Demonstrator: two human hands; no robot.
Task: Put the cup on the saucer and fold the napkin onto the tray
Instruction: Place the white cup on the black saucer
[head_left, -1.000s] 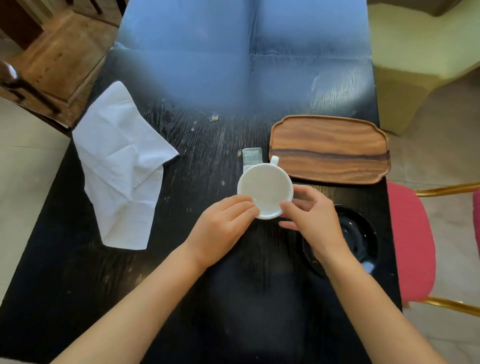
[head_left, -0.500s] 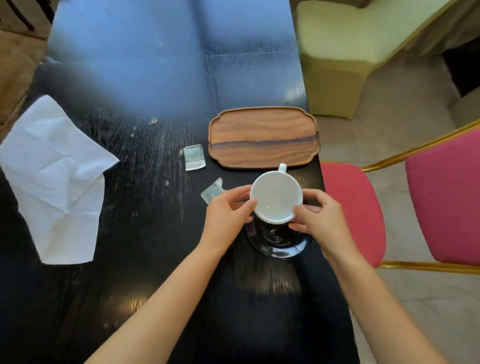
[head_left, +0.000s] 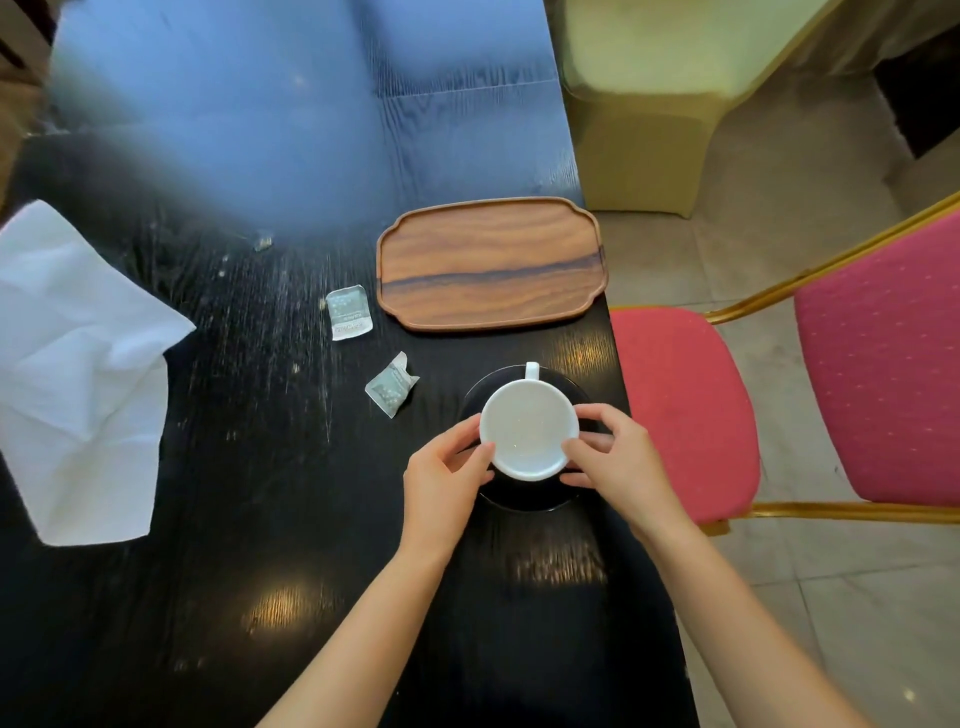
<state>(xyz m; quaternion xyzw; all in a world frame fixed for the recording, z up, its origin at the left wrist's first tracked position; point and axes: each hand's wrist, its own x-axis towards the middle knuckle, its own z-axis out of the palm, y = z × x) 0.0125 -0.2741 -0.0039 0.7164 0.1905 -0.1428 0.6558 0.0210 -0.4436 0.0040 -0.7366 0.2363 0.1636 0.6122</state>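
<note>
White cup (head_left: 529, 434) over black saucer (head_left: 524, 501), pinched between left hand (head_left: 445, 478) and right hand (head_left: 621, 465) — handle at 12. Napkin (head_left: 78, 374) unfolded at 9; wooden tray (head_left: 491, 264) at 12.

Print shows on one item only: a small pale sachet (head_left: 349, 313) lying flat on the black table (head_left: 260, 467), at about 9 o'clock from the wooden tray (head_left: 491, 262) and just beside its rim. A line of small lettering runs along the sachet's near edge, too small and soft to make out. A second sachet (head_left: 391, 383), crumpled, at about 10 o'clock from the white cup (head_left: 529, 428), carries only a dotted pattern; no letters can be told on it. Cup, tray and white napkin (head_left: 78, 374) bear no legible marks.
</note>
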